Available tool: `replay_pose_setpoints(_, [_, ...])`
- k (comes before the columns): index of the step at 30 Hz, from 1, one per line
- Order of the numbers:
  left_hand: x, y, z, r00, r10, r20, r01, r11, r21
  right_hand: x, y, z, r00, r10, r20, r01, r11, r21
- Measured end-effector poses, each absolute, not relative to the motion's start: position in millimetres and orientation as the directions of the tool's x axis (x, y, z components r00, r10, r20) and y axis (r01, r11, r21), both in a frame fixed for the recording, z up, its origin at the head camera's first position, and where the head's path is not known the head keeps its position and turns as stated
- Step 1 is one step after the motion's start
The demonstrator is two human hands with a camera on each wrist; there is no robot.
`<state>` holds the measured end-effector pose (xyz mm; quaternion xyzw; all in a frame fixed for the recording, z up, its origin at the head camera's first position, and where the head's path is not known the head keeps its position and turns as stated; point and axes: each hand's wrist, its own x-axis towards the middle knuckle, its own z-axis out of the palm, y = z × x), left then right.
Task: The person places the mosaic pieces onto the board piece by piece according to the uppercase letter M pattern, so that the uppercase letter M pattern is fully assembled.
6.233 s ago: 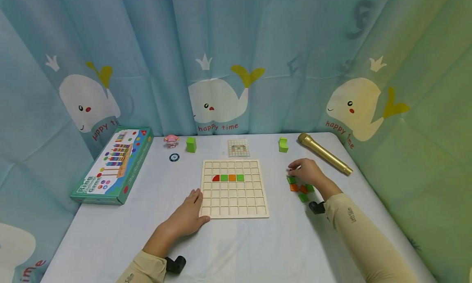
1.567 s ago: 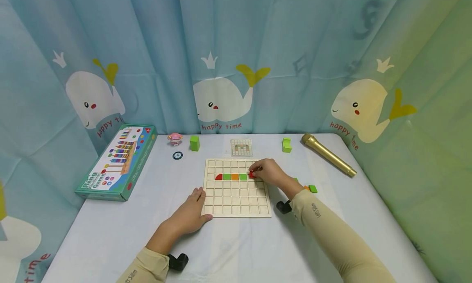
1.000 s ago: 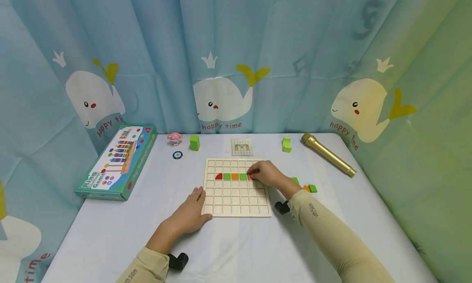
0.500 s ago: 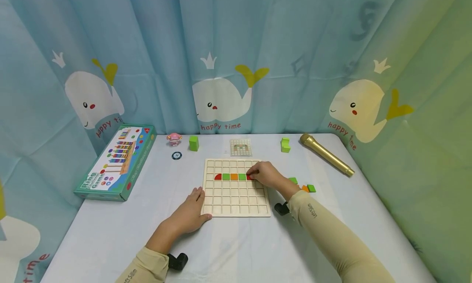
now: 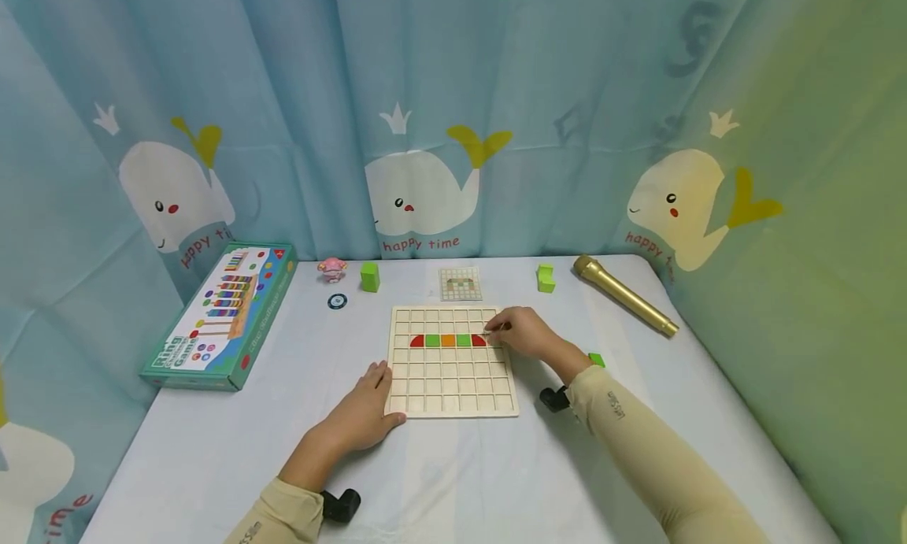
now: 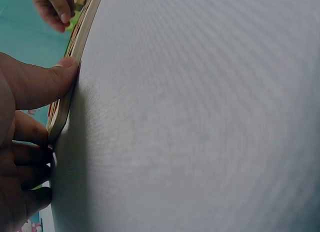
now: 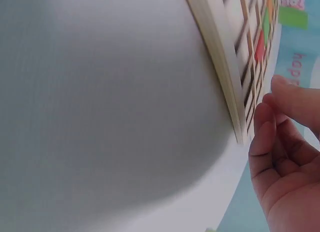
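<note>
A wooden grid board (image 5: pixel 453 386) lies mid-table. One row holds a red quarter-round piece (image 5: pixel 417 341), a green square (image 5: pixel 432 341), an orange square (image 5: pixel 448 341), another green square (image 5: pixel 464 341) and a second red quarter-round piece (image 5: pixel 479 341). My left hand (image 5: pixel 360 412) rests against the board's near left corner, fingers along its left side, thumb on the front edge (image 6: pixel 75 84). Just right of the second red piece hovers my right hand (image 5: pixel 527 333); its fingers are loosely bent with nothing between them in the right wrist view (image 7: pixel 290 162). My right forearm partly hides the loose pieces, one green (image 5: pixel 597 360).
Behind the board lies a printed pattern card (image 5: pixel 460 284). A game box (image 5: pixel 223 320), pink figurine (image 5: pixel 331 270), round disc (image 5: pixel 337 301) and green block (image 5: pixel 370 277) stand left. Rearward right are a notched green block (image 5: pixel 545 278) and a gold microphone (image 5: pixel 625 296).
My right hand brought a red quarter-round piece from the right, set it at the row's right end, let it go and drew slightly right. My left hand stayed at the board.
</note>
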<state>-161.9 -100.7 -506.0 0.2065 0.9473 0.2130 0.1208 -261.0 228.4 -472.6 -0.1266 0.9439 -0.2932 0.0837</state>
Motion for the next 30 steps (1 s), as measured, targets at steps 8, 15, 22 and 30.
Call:
replay_pose_setpoints(8, [-161,-102,-505,-0.888,0.440,-0.133,0.335,0.818,0.467,-259,257,-464,-0.973,-0.214,-0.090,-0.129,0.822,-0.555])
replay_pose_setpoints(15, [-159,-101,-503,-0.886,0.445,-0.129,0.338,0.811,0.478,-253,278,-461,-0.979,-0.186,-0.087,-0.112,0.839,-0.532])
replay_pose_setpoints(22, [-160,-101,-504,-0.884,0.451,-0.123,0.349,0.813,0.466,-249,297,-462,-0.979,-0.176,-0.102,-0.100,0.854,-0.511])
replay_pose_setpoints(30, [-160,-101,-503,-0.888,0.442,-0.129,0.340,0.818,0.464,-243,317,-465,-0.982,-0.162,-0.096,-0.089,0.850,-0.520])
